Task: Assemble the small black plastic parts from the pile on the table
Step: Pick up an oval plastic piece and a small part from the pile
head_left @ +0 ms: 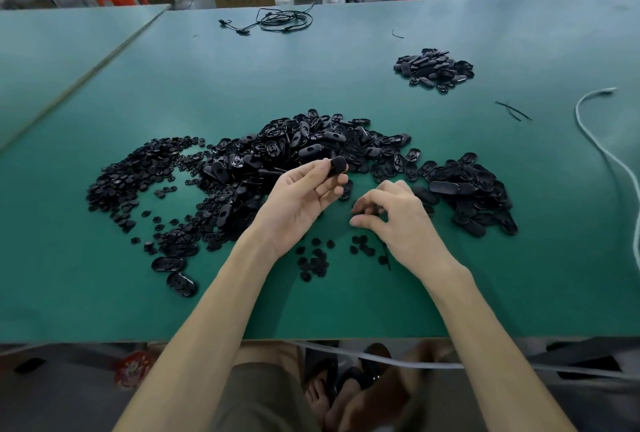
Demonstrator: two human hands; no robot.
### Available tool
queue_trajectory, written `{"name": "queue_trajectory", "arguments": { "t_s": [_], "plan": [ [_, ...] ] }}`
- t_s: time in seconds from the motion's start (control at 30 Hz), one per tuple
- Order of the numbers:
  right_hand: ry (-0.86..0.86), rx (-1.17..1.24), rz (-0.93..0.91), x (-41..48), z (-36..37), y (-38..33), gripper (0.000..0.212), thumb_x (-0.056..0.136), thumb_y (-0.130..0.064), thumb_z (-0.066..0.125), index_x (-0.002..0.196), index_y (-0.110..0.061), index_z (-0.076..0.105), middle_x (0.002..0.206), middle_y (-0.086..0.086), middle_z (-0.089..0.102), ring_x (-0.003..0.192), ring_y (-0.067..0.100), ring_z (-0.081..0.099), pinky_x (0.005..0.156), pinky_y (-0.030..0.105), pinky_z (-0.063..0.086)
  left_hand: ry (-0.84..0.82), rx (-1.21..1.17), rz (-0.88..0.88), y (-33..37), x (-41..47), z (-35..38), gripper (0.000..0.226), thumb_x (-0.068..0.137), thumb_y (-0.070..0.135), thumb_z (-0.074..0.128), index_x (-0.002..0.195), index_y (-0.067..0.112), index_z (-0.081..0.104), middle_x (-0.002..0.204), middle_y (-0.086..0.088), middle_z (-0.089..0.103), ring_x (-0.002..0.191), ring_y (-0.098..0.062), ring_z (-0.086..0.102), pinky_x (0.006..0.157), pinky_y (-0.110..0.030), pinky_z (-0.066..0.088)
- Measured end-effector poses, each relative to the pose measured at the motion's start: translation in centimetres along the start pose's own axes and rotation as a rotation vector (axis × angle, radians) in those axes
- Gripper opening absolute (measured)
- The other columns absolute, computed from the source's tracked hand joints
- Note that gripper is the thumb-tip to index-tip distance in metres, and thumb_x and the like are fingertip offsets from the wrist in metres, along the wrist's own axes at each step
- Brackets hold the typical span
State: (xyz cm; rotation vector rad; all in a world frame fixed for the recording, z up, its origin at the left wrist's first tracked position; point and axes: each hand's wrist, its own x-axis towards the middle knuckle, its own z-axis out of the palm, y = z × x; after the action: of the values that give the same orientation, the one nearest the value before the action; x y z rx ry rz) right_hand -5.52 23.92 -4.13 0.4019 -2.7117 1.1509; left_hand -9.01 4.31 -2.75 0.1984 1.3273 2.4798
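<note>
A big pile of black oval shells [298, 147] covers the middle of the green table [242, 71]. To its left spreads a heap of small round black pieces [138, 175]. My left hand [304, 192] is raised over the pile, palm up, and pinches one black oval shell [337, 165] between thumb and fingertips. My right hand [394, 217] hovers low over the table just to the right, fingers curled, thumb and forefinger close together; whether they pinch a small piece is hidden. A few small round pieces [313, 262] lie scattered under my wrists.
A separate smaller pile of black oval parts [434, 68] sits at the back right. More shells [471, 196] spread right of my right hand. A black cable coil [284, 20] lies at the far edge, a white cord [602, 151] along the right. Cardboard boxes and red stools stand beyond the table.
</note>
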Motion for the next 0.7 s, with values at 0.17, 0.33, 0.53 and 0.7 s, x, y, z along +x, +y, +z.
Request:
{"name": "queue_trajectory", "arguments": {
  "t_s": [0.17,0.33,0.53,0.7],
  "plan": [
    [0.024,-0.088,-0.023,-0.2,0.3,-0.2,0.013,0.091,-0.021,0.078,0.098,-0.01,0.076,0.091,-0.004,0.059,0.097,0.013,0.046,0.086,0.028,0.042,-0.002,0.087,-0.016,-0.1,-0.1,0.1,0.02,0.098,0.017,0.062,0.109,0.0,0.069,0.096,-0.008,0.073,0.088,-0.013,0.07,0.083,-0.023,0.057],
    [0.057,-0.176,-0.065,-0.4,0.4,-0.6,0.01,0.098,-0.019,0.071,0.101,-0.009,0.072,0.092,-0.008,0.053,0.096,0.016,0.049,0.086,0.034,0.045,-0.009,0.265,-0.039,-0.4,-0.5,0.8,0.021,0.105,0.014,0.058,0.093,0.007,0.073,0.092,-0.006,0.073,0.089,-0.015,0.07,0.088,-0.025,0.057],
    [0.11,-0.11,-0.084,-0.6,0.3,-0.9,0.01,0.098,-0.014,0.071,0.105,-0.008,0.073,0.097,-0.002,0.061,0.088,0.018,0.063,0.084,0.038,0.054,0.008,0.301,-0.051,-0.3,-0.5,1.1,0.019,0.106,0.015,0.056,0.096,0.003,0.066,0.09,-0.008,0.072,0.089,-0.018,0.068,0.092,-0.028,0.057],
    [0.235,0.112,-0.063,-0.6,-0.1,-0.9,0.005,0.098,-0.005,0.07,0.101,-0.008,0.072,0.102,-0.001,0.062,0.076,0.008,0.07,0.077,0.016,0.054,0.017,0.277,-0.053,-0.5,-0.4,1.1,0.021,0.106,0.011,0.056,0.092,0.004,0.071,0.09,-0.007,0.075,0.086,-0.015,0.07,0.087,-0.026,0.058]
  ]
}}
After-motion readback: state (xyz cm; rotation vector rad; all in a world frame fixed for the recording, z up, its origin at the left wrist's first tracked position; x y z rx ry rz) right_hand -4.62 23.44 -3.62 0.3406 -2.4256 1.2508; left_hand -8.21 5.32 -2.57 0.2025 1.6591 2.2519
